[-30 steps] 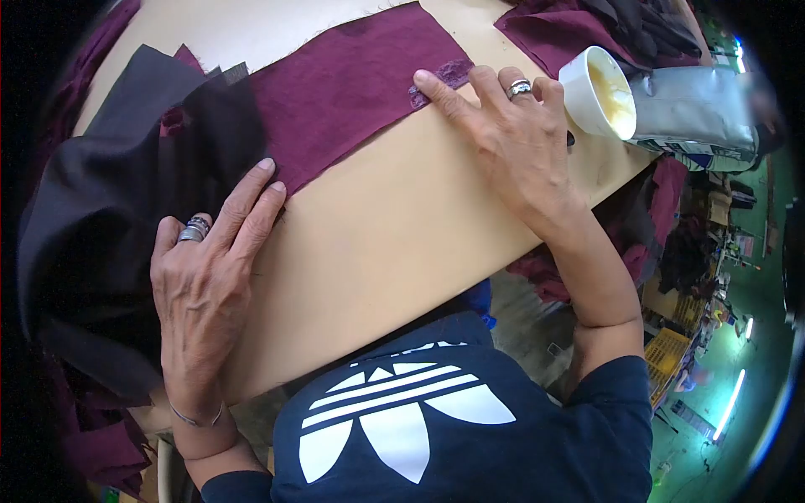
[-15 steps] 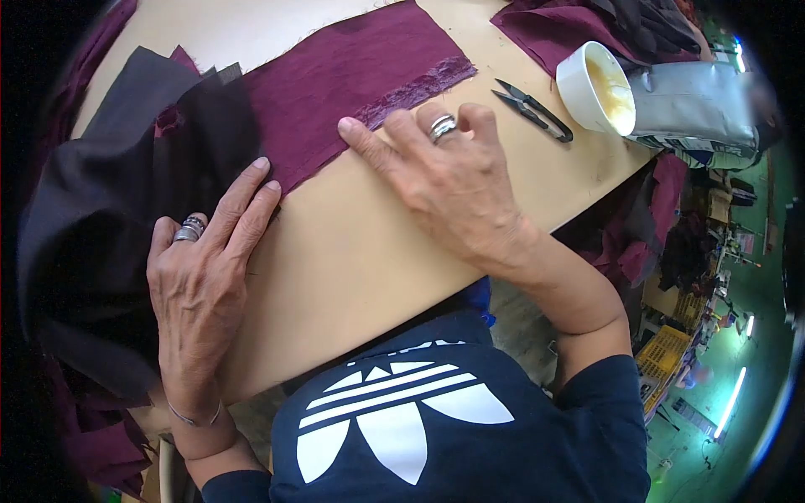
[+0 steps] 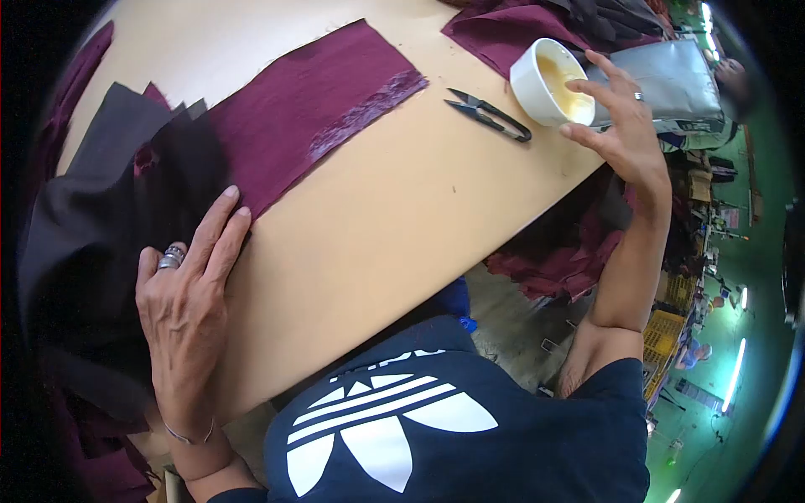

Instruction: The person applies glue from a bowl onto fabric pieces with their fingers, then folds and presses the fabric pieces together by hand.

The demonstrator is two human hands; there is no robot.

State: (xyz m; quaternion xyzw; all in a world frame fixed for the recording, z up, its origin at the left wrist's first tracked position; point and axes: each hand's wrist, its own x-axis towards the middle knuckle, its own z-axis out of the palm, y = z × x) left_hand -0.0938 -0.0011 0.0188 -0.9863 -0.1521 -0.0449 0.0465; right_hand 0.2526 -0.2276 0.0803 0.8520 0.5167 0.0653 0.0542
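Note:
My left hand point(image 3: 189, 289) lies with fingers stretched out flat at the edge of the dark brown cloth point(image 3: 92, 218), where it meets a maroon fabric piece point(image 3: 277, 109). A shiny, wet-looking strip runs along the near right edge of the maroon piece. My right hand point(image 3: 625, 126) is at the mouth of a white bowl point(image 3: 530, 88) that holds pale yellow paste point(image 3: 558, 80). Its fingers are spread, with one fingertip over or in the paste and the thumb close to the rim; whether they touch is unclear. Black thread snips point(image 3: 495, 117) lie beside the bowl.
Behind the bowl is a silver bag point(image 3: 667, 80). More maroon and dark cloth point(image 3: 495, 38) lies at the far table edge. Scraps of maroon cloth point(image 3: 562, 260) hang or lie below the table edge point(image 3: 537, 222). Yellow crates point(image 3: 662, 335) stand at the right.
My right hand has left the wet-looking strip and moved right to the bowl, its fingers spreading. My left hand stays on the cloth. The whole view has shifted slightly.

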